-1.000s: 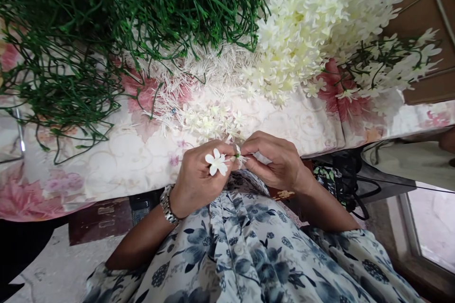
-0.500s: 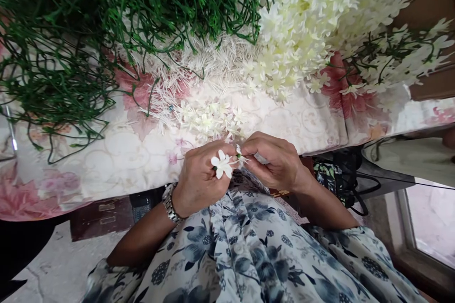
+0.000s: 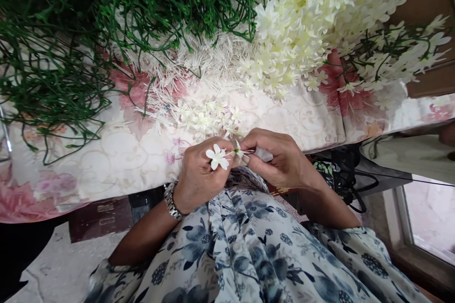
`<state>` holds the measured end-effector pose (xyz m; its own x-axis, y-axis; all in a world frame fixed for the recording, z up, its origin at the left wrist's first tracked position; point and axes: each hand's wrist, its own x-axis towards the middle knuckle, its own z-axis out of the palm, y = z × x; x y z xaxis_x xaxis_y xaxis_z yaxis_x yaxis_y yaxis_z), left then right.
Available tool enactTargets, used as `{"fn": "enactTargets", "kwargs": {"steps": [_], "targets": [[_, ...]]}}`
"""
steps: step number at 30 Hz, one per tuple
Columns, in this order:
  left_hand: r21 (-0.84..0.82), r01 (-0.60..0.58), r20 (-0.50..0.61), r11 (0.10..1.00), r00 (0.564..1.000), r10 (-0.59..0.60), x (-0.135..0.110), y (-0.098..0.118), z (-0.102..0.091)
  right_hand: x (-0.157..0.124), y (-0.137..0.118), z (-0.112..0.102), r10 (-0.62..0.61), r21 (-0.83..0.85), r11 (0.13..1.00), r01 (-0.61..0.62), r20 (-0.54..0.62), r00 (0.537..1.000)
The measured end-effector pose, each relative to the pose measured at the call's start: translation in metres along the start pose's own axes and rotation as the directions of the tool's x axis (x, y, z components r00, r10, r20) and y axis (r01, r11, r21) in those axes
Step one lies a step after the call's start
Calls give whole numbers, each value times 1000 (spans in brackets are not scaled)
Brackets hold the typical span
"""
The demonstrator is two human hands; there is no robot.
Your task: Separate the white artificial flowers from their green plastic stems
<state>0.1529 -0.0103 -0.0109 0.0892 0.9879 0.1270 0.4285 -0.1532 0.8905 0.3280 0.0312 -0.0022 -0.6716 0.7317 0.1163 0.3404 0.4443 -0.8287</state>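
My left hand point(image 3: 202, 177) is closed on a green plastic flower stem. One white artificial flower point(image 3: 217, 156) sticks out between its fingers, and most of the stem is hidden in the fist. Close beside that flower, a green stem tip point(image 3: 237, 150) with thin white stamens point(image 3: 246, 153) shows between the two hands. My right hand point(image 3: 279, 158) pinches at these stamens with thumb and forefinger, its fingertips almost touching the left hand. Just beyond the hands, a small heap of loose white blossoms point(image 3: 206, 116) lies on the floral tablecloth point(image 3: 135, 165).
A big tangle of green plastic stems point(image 3: 177, 4) covers the back left. Behind the blossoms spreads a pile of white stamens point(image 3: 216, 59). Many cream flower heads point(image 3: 302, 28) are heaped at back right, beside assembled flower sprays point(image 3: 394, 59). A black bag point(image 3: 350, 170) is below the table edge.
The camera view has shifted slightly. The flower in my left hand has tilted a little, and the green tip with stamens shows more clearly between my fingers. Both hands keep their grip.
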Motion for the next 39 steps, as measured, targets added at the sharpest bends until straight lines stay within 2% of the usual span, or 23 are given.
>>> {"fn": "enactTargets", "kwargs": {"steps": [3,6,13,20,28,35,39], "targets": [[-10,13,-6,1000,1000,-13,-1,0,0,0,-2,-4,45,105,993,-50,46,998],[-17,4,-12,1000,1000,-4,-2,-1,-2,0,-1,-4,53,172,983,-59,41,998],[-37,-19,-12,999,1000,18,-4,-2,-3,1,4,2,49,217,975,-48,0,999],[63,-61,-28,996,998,63,-4,-2,-2,2,3,8,43,100,994,-38,-53,998],[86,-67,-24,994,997,69,-5,-4,-2,4,4,13,-77,-50,996,72,-101,992],[100,-73,3,992,997,73,-3,-3,-1,4,2,13,-113,-131,986,102,-73,991],[64,-29,1,998,1000,29,-3,-2,2,1,2,13,-125,-172,979,111,-70,990]]}}
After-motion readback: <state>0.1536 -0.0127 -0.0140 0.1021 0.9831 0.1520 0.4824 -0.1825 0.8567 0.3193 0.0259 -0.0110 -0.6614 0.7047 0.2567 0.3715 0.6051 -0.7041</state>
